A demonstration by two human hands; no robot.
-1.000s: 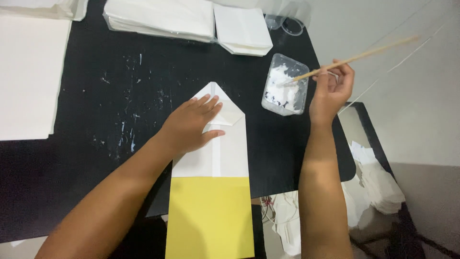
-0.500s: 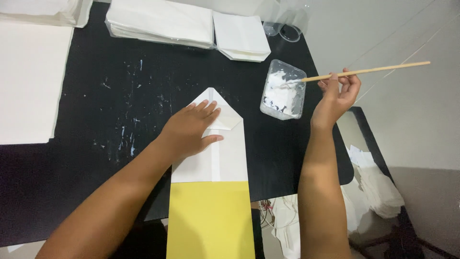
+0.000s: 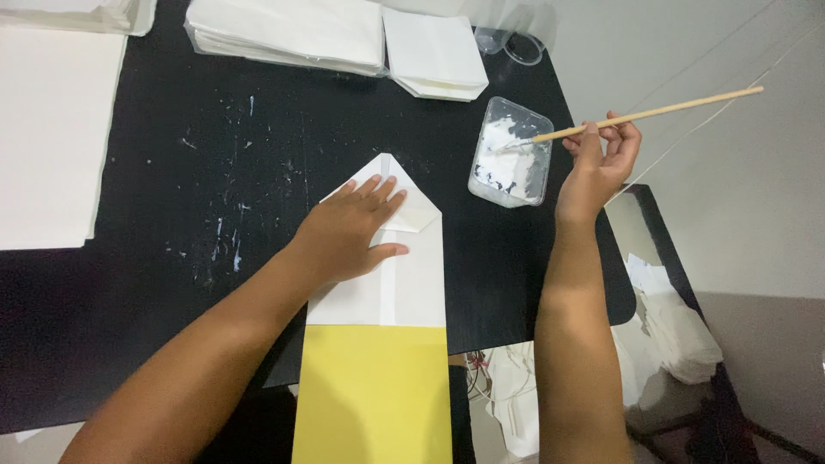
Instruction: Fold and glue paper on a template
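Since the earlier frames your right hand (image 3: 599,163) has tipped the wooden stick (image 3: 646,112) flatter, and its wet end now sits in the clear plastic tub (image 3: 510,153) of white paste. Left of that tub, your left hand (image 3: 352,230) lies spread flat, pinning the folded point of the smooth white-and-yellow paper bag (image 3: 387,344) to the black, paste-flecked table (image 3: 172,172). The bag's long axis runs toward you. Right of the tub, your fingers pinch the stick, which slants up and away.
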